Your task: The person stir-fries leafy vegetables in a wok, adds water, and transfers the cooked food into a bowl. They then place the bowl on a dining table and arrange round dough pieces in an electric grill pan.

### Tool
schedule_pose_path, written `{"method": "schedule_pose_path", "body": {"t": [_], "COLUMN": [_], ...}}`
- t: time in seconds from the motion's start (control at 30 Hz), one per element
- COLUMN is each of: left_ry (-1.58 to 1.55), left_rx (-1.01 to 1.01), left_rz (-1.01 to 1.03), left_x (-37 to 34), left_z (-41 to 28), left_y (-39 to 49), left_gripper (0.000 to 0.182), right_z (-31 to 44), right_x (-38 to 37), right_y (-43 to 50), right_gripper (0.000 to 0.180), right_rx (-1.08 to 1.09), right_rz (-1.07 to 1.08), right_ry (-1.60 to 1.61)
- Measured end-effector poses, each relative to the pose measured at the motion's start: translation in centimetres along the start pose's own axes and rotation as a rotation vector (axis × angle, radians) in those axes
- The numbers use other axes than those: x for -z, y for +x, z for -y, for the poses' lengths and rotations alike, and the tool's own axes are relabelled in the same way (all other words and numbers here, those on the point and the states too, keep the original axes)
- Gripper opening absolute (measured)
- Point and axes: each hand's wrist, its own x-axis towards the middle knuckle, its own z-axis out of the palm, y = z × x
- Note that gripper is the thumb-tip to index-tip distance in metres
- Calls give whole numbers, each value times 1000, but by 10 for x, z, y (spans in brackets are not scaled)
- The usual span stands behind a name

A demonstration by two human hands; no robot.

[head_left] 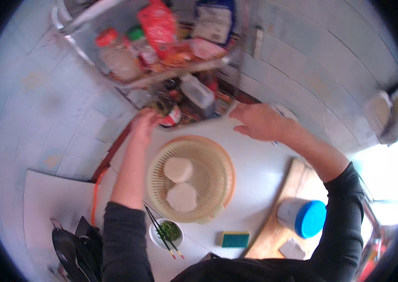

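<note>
My left hand [146, 124] reaches to the lower shelf of a rack, beside a jar with a red and white label [171, 115]; blur hides whether it touches the jar. My right hand [257, 121] is over the back of the white counter, at the rack's right corner, its fingers pointing left and no object visible in it. Before me a cream plastic colander [216, 176], in an orange-rimmed basin, holds two round pale pieces [182, 197]. Nearer, black chopsticks [163, 231] lie across a white bowl [152, 234] of chopped greens [170, 231].
A green and yellow sponge [235, 239] lies near the front edge. To its right, a wooden board [266, 243] bears a blue-lidded tub [310, 218]. The rack's upper shelf [181, 72] carries jars and bags above the counter's back corner. Black pans [75, 250] are at lower left.
</note>
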Motion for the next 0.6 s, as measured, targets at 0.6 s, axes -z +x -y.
{"method": "schedule_pose_path", "body": {"t": [0.6], "left_ry": [-413], "left_rx": [85], "left_rz": [227], "left_x": [31], "left_z": [-41], "left_y": [-188], "left_gripper": [19], "right_z": [47], "right_x": [24], "right_y": [-336], "right_gripper": [32], "right_rx": [-882], "right_rz": [25], "right_ry": [91]}}
